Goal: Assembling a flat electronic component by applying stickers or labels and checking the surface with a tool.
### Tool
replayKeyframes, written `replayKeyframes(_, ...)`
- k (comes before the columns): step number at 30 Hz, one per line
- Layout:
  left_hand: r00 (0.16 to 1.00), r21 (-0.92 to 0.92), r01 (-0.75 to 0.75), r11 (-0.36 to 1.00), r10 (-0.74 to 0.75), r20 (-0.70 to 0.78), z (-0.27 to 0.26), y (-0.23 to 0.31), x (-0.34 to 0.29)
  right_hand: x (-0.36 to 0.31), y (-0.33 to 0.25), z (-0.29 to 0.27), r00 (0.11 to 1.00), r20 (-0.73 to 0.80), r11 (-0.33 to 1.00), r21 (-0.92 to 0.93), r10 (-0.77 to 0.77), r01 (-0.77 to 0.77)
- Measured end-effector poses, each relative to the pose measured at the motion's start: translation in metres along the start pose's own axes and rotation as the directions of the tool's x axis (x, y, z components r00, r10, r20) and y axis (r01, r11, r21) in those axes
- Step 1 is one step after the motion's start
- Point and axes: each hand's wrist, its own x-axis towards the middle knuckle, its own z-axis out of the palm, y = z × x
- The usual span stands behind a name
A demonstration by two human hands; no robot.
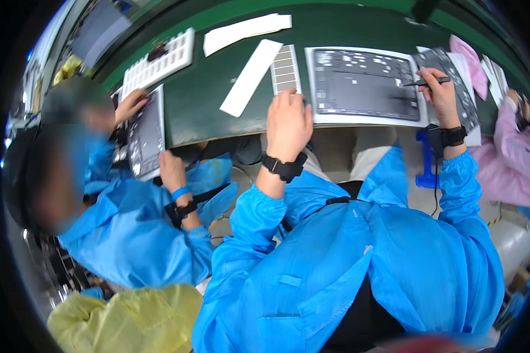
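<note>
A dark grey rectangular panel (365,85) with many small white pieces on it lies on a white backing at the table's front edge. Over its right side, my right hand (439,94) pinches slim black tweezers (427,82), their tip pointing left above the panel. My left hand (288,120) is at the near end of a narrow sheet of grey rectangular labels (285,66). Its fingers are bent down on that end, and the thumb lies alongside; what is under the fingertips is hidden.
White paper strips (252,76) lie left of the label sheet, more (247,32) behind. A white slotted tray (162,62) stands farther left. A co-worker at left handles another dark panel (147,135). At right are a second dark panel (453,79), pink cloth (468,65) and a pink-sleeved person.
</note>
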Motion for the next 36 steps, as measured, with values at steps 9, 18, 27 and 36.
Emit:
replayKeyframes(9,0.938,-0.437,-0.288,0.852,0.343,0.051,0.092,0.130,0.035,-0.028,0.042,-0.062,0.990,-0.114,0.996,0.051,0.079,-0.073)
replayKeyframes(18,0.908,-0.323,-0.312,0.893,0.380,0.174,0.131,0.154,0.034,-0.024,0.040,-0.054,1.000,0.014,0.999,-0.042,0.007,-0.006)
replayKeyframes(27,0.903,-0.282,-0.346,0.895,0.399,0.158,0.131,0.158,0.035,-0.021,0.041,-0.055,0.999,0.045,0.996,-0.094,0.012,-0.007)
replayKeyframes(36,0.886,-0.088,-0.438,0.895,0.446,0.127,0.145,0.163,0.029,-0.029,0.025,-0.045,0.998,-0.049,0.978,-0.206,0.037,-0.046)
